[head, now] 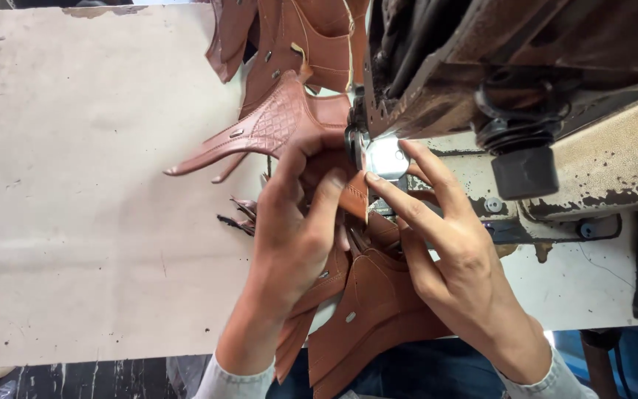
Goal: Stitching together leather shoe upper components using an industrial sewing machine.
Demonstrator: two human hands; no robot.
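Soft, even light is falling across the counter (75, 185), leaving its pale surface bright and almost washed out toward the far left corner. A small lamp under the sewing machine (526, 81) is throwing hard white glare onto the metal plate (385, 157) beside the needle, where detail is burning out. The machine's underside is sitting in deep shadow. The left hand (297, 236) and right hand (452, 251) are casting only faint shadows on the brown leather pieces (371, 310). Focus is holding fairly sharp centrally, softening toward the picture's margins.
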